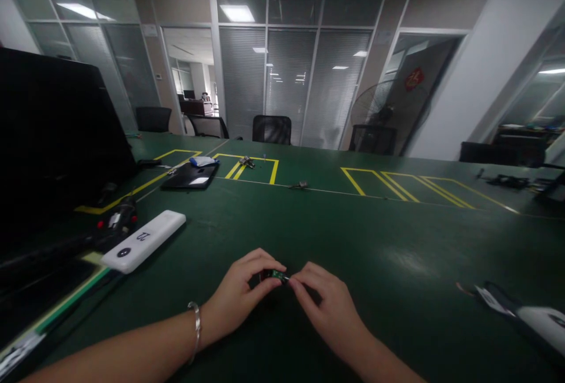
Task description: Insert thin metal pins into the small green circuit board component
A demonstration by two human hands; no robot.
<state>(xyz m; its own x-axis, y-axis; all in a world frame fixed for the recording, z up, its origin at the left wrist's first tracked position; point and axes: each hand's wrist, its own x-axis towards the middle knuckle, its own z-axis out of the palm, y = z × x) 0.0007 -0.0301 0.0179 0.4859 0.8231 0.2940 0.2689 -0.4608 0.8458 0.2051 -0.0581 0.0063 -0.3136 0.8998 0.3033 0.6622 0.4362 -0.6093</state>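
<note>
Low over the green table, my left hand (pixel 247 283) pinches a small green circuit board (pixel 278 276) between thumb and fingers. A dark part at the board's left end is mostly hidden by those fingers. Thumb and forefinger of my right hand (pixel 324 295) are closed at the board's right end. A thin pale piece shows between the two hands, too small to name; whether it is joined to the board I cannot tell. A silvery bracelet (pixel 196 324) circles my left wrist.
A white power-bank-like box (pixel 145 242) marked 22 lies left, near a large black screen (pixel 57 136). Farther back are a black flat device (pixel 190 176), metal parts (pixel 247 162) and yellow tape outlines (pixel 276 172). Another white device (pixel 541 321) lies at right.
</note>
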